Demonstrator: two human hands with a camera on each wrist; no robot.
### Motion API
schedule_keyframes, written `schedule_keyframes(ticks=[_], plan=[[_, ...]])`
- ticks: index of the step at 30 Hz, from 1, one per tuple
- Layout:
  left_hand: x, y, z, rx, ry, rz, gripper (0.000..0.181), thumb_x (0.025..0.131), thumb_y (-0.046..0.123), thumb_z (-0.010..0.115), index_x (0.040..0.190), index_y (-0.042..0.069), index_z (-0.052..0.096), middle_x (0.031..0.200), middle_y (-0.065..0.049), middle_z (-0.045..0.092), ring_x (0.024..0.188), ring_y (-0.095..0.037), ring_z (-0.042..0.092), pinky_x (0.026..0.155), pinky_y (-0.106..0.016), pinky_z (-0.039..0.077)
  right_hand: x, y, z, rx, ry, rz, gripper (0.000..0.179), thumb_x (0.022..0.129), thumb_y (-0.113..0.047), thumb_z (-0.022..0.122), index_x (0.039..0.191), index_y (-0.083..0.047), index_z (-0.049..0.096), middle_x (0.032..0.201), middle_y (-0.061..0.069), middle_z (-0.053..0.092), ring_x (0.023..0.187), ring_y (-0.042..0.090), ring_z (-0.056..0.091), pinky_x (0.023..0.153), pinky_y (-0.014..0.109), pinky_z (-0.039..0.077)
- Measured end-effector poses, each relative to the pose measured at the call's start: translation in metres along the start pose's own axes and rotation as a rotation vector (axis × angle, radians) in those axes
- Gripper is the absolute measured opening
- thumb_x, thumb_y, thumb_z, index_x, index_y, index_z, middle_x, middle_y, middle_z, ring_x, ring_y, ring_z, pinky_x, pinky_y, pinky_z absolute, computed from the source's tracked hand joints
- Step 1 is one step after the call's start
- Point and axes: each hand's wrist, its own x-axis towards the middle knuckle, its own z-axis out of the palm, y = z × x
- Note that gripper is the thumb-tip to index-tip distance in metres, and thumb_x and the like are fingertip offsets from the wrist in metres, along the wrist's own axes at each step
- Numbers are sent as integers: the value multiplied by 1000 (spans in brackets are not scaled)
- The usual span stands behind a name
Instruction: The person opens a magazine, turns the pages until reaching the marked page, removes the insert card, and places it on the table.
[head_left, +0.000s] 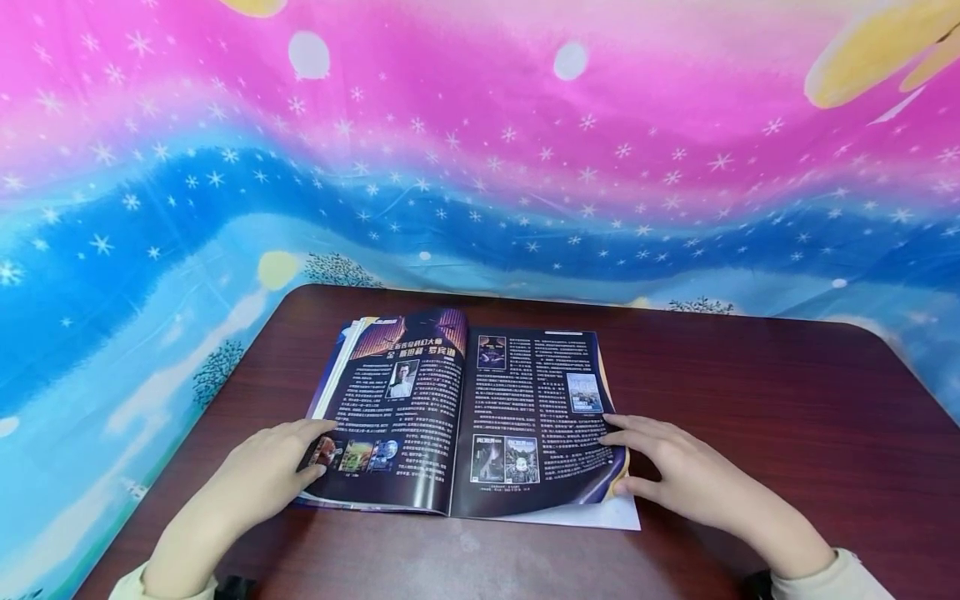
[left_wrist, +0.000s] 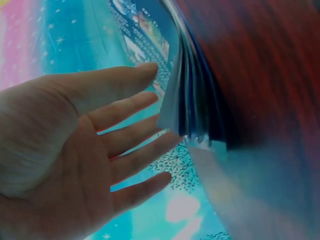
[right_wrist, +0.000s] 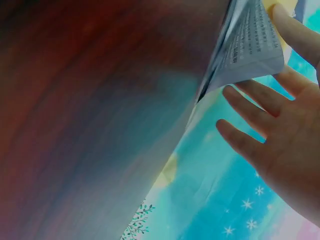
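An open magazine with dark printed pages lies on the table, its spine toward the middle of the head view. My left hand rests at its left edge, fingertips on the page. In the left wrist view, that hand's fingers are spread and nearly straight beside the fanned page edges. At the right edge, my right hand pinches the outer side of a page between thumb and fingers. The lower corner of that page curls up, showing a pale printed sheet beneath.
The dark reddish-brown table extends behind and to the right of the magazine. A pink and blue cloth with white snowflakes hangs behind the table and along its left side.
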Motion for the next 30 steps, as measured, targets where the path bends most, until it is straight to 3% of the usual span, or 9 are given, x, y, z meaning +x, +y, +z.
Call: schedule_keyframes(ticks=[8,13,20,30], plan=[[-1,12,-12,7,144,93,40,89,20,76,126,9,67,102,-3,70,90,-22,65,84,-52,53,8,-4,-3,4,154,-68,39,83,-34,80,118,-21,70,138,2,57,126,30,53,98,55,45],[1,24,-17,-54,200,149,36,90,23,75,124,15,69,107,-1,71,83,-16,64,85,-52,53,16,-9,-8,-9,235,-100,39,78,-31,84,113,-21,69,132,0,61,123,27,55,97,54,45],[8,51,-23,-103,204,227,36,93,26,71,128,19,67,124,-2,67,118,-27,60,101,-54,45,30,-19,-13,9,296,-128,42,76,-34,86,112,-21,69,131,0,62,126,24,53,101,53,41],[28,97,-27,-130,217,456,37,96,30,67,131,19,64,129,4,64,123,-18,57,106,-46,42,50,-38,-24,45,329,-158,38,77,-37,85,108,-23,68,133,-2,59,131,23,48,106,52,37]])
